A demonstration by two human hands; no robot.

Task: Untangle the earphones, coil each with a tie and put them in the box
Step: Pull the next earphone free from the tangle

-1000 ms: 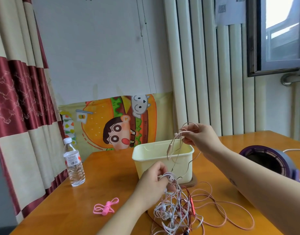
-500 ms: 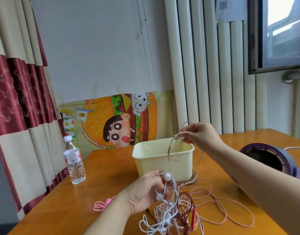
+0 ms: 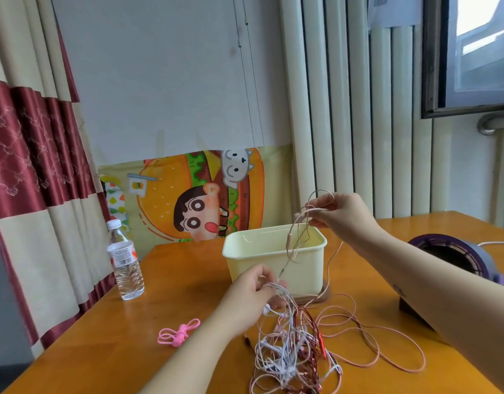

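Observation:
A tangle of white, pink and red earphone cables (image 3: 290, 351) lies on the orange table (image 3: 171, 280) in front of a pale yellow box (image 3: 302, 268). My left hand (image 3: 253, 297) grips white strands at the top of the tangle and holds them up. My right hand (image 3: 341, 214) is raised above the box's right rim and pinches a loop of the pink earphone cable (image 3: 299, 231), whose inline piece hangs down over the box. The rest of the pink cable (image 3: 387, 345) trails in loose loops on the table at the right. A pink tie (image 3: 178, 334) lies at the left.
A water bottle (image 3: 125, 268) stands near the table's left edge by a red and cream curtain (image 3: 31, 166). A purple round device (image 3: 455, 257) with a white cord sits at the right. A cartoon poster (image 3: 199, 200) leans against the wall behind the box.
My left hand has shifted its hold on the white strands and moved slightly, so the tangle has shifted. My right hand stays up with the pink loop.

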